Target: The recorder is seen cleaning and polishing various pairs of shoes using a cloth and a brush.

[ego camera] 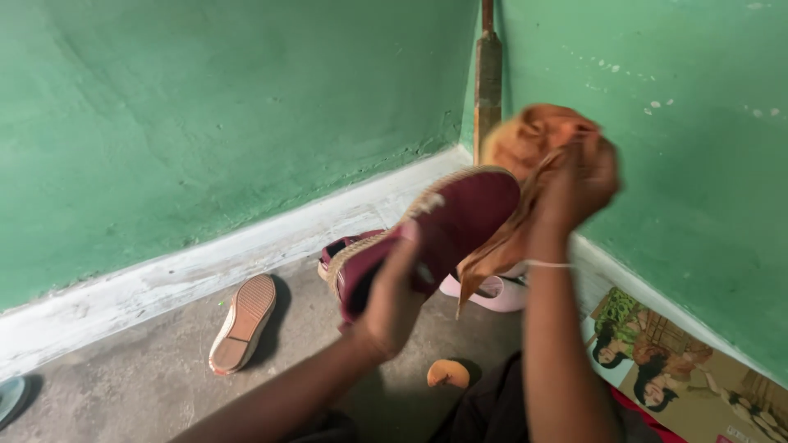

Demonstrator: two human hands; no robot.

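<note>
1. left hand (394, 295) has the maroon slip-on shoe (435, 234) up off the floor, fingers wrapped around its heel end, toe aimed at about 1 o'clock toward the wall corner.
2. right hand (579, 180) is bunched tight around an orange-brown cloth (525, 143), wadded at the top with a tail hanging down past the shoe's side. the cloth sits right against the shoe's toe and edge.
3. looks to me like the wiping step is on, with the rag working the front of the upper. it's a bit motion-blurred, so i can't tell exactly where it touches.
4. on the concrete floor (148, 385): another shoe flipped over with its tan sole (242, 322) showing at 9 o'clock of the held one, a second maroon shoe (341, 250) tucked behind it, and a pinkish-white shoe (492, 294) at 5 o'clock, partly hidden by the cloth.
5. small orange round thing (447, 374) at 6 o'clock, can't tell what it is. printed picture sheet (681, 369) over at 4 o'clock by the green wall (205, 115).
6. my guess: wiping the sides calls for turning the shoe in the left hand while keeping that heel grip firm.
</note>
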